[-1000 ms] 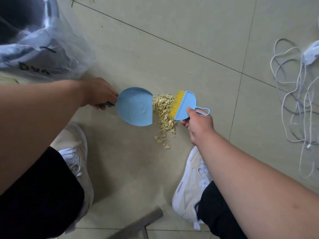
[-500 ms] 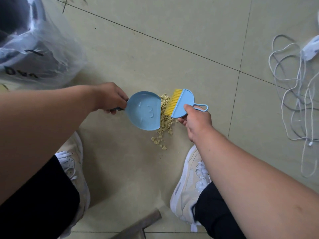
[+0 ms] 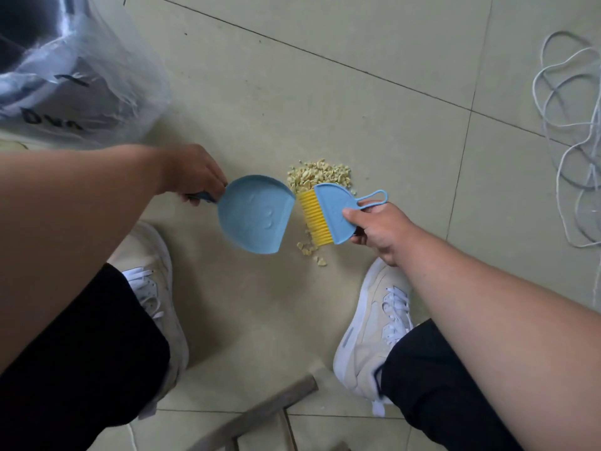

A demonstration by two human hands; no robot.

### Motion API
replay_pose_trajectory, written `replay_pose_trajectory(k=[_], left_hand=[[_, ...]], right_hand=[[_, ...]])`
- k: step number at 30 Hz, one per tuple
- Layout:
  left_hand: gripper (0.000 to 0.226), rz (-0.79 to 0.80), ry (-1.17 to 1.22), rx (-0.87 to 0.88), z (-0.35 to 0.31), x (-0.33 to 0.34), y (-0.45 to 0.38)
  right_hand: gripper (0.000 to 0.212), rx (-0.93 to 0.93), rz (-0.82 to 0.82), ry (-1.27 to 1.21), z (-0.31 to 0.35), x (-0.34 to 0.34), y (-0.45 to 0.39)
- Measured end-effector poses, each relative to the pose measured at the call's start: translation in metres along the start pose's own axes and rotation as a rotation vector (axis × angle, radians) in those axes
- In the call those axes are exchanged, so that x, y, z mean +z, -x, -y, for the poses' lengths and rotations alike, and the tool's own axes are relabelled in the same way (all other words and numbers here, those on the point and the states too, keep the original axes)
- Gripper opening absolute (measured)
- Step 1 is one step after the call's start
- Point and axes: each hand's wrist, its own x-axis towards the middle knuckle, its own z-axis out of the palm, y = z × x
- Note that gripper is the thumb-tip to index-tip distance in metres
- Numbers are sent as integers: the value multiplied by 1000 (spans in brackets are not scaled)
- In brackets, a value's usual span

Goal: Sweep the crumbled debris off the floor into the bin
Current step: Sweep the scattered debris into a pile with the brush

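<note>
**Brush and dustpan meet beside the crumb pile**

The left hand (image 3: pixel 192 172) has its fingers curled round the handle of a small blue dustpan (image 3: pixel 255 214), whose straight open lip faces right. The right hand (image 3: pixel 377 231) pinches a blue hand brush (image 3: pixel 335 214) by its body, thumb on top and fingers tucked beneath; the brush's loop handle sticks out past the hand. Its yellow bristles (image 3: pixel 313 218) point toward the dustpan lip and sit just beside it.

The crumbled debris (image 3: pixel 320 177), pale yellow bits, lies on the tiled floor (image 3: pixel 325 92) in a heap just beyond the brush, with a few loose bits trailing out on the near side of the bristles. The pan itself holds no visible crumbs.

The bin (image 3: pixel 58 70), lined with a clear plastic bag, stands at the far left corner of the view. White cable (image 3: pixel 572 131) lies coiled at the right edge. A white sneaker (image 3: pixel 374 333) is planted on the floor below the brush, and another (image 3: pixel 156 278) below the dustpan.
</note>
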Motion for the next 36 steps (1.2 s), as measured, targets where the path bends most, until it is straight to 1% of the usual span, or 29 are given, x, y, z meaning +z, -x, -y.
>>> replay_pose_trajectory(k=[3, 8, 11, 13, 15, 20, 23, 26, 29, 32, 34, 36], left_hand=[[17, 19, -27, -27, 21, 3, 1], [16, 85, -64, -44, 35, 8, 0], [15, 78, -81, -6, 32, 10, -2], [17, 66, -86, 11, 30, 10, -4], [18, 71, -101, 10, 27, 10, -6], [16, 62, -116, 2, 27, 10, -6], [17, 67, -105, 11, 34, 8, -5], [18, 66, -89, 14, 34, 6, -4], [18, 67, -88, 13, 30, 6, -4], [15, 94, -94, 9, 31, 7, -5], [14, 116, -103, 0, 32, 8, -6], [16, 131, -112, -6, 31, 9, -5]], right_hand=[[6, 0, 56, 152, -24, 1, 0], [10, -90, 208, 596, -53, 11, -3], [14, -143, 204, 743, -58, 23, 0], [14, -151, 135, 752, -58, 30, -1], [19, -160, 52, 753, -56, 32, -5], [27, -214, -57, 840, -39, 26, -15], [27, -231, -138, 830, -27, 18, -25], [26, -230, -170, 802, -16, 10, -32], [25, -226, -150, 741, -7, 2, -34], [23, -230, -66, 735, 0, -5, -30], [22, -224, 14, 796, 2, -8, -25], [23, -211, 130, 947, -2, -10, -21]])
